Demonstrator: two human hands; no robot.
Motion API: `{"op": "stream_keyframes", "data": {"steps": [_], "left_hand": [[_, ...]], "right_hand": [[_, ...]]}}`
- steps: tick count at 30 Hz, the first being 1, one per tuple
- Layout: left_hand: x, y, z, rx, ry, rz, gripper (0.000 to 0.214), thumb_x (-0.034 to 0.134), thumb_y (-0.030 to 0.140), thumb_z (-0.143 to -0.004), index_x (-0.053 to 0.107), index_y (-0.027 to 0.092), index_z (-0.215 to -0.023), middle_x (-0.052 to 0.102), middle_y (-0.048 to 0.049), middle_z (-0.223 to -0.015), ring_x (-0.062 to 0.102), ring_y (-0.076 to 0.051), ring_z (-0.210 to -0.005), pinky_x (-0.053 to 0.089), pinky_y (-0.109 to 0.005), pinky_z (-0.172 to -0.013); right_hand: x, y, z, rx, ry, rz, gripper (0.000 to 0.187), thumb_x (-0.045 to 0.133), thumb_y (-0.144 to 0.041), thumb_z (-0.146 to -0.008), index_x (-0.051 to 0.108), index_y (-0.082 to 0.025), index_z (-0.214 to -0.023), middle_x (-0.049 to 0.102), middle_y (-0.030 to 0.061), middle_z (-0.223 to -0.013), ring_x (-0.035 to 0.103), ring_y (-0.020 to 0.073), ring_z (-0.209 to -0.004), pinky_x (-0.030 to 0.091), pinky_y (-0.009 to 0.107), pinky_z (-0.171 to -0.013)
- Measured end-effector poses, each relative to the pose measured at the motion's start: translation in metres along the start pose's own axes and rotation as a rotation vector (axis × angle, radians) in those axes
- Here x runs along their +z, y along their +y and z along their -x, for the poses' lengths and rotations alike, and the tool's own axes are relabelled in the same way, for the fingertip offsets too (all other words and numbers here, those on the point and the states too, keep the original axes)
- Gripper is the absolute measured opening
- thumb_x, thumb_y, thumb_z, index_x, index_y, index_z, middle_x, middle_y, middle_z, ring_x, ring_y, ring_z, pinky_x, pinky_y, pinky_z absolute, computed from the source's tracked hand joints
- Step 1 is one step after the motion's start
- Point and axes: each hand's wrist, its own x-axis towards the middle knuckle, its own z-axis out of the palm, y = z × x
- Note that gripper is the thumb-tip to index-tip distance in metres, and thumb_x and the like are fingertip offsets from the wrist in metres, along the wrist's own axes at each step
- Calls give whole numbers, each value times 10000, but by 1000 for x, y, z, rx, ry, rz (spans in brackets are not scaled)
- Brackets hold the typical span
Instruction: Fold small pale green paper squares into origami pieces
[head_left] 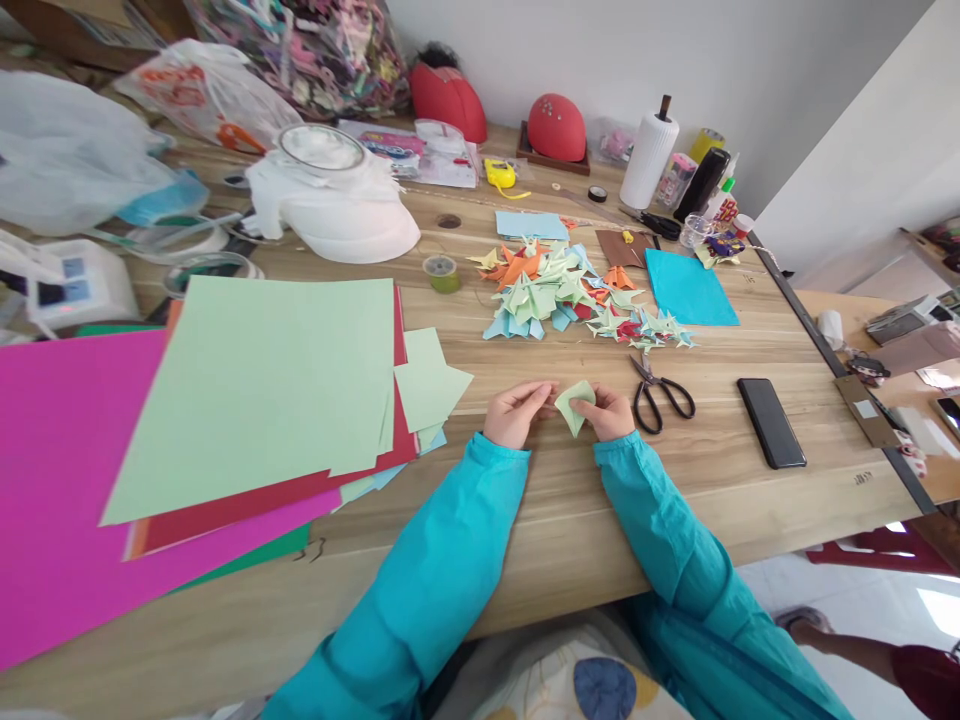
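Observation:
A small light-green folded paper (574, 405) is pinched between the thumb and fingers of my right hand (613, 414), just above the table. Close to the paper's left corner, my left hand (517, 412) has its thumb and fingers pressed together; whether they grip anything is too small to make out. Black-handled scissors (660, 392) lie right of my right hand, blades pointing away. Beyond both hands spreads a heap of folded paper pieces (551, 290) in green, orange, blue and red. Small green paper squares (433, 385) lie to the left.
Large green paper sheets (262, 380) cover red and magenta sheets (67, 420) on the left. A phone (771, 422) lies at right, with a blue paper (691, 287) behind it. A tape roll (441, 274), white cap (352, 215) and yellow tape measure (500, 174) stand farther back.

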Motion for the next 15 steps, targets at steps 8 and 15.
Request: {"op": "stream_keyframes", "data": {"steps": [8, 15], "left_hand": [[7, -2, 6, -98, -137, 77, 389, 709, 429, -564, 689, 110, -785, 661, -39, -630, 607, -164, -594, 526, -300, -559], [7, -5, 4, -101, -128, 90, 381, 722, 423, -548, 684, 110, -761, 664, -37, -635, 612, -166, -603, 531, -306, -576]], "right_hand": [[1, -3, 2, 2, 5, -17, 283, 752, -262, -412, 603, -157, -629, 602, -29, -554, 512, 110, -505, 421, 248, -510], [0, -5, 3, -7, -4, -6, 282, 763, -277, -409, 608, -160, -614, 600, -25, -535, 514, 117, -502, 412, 244, -499]]}}
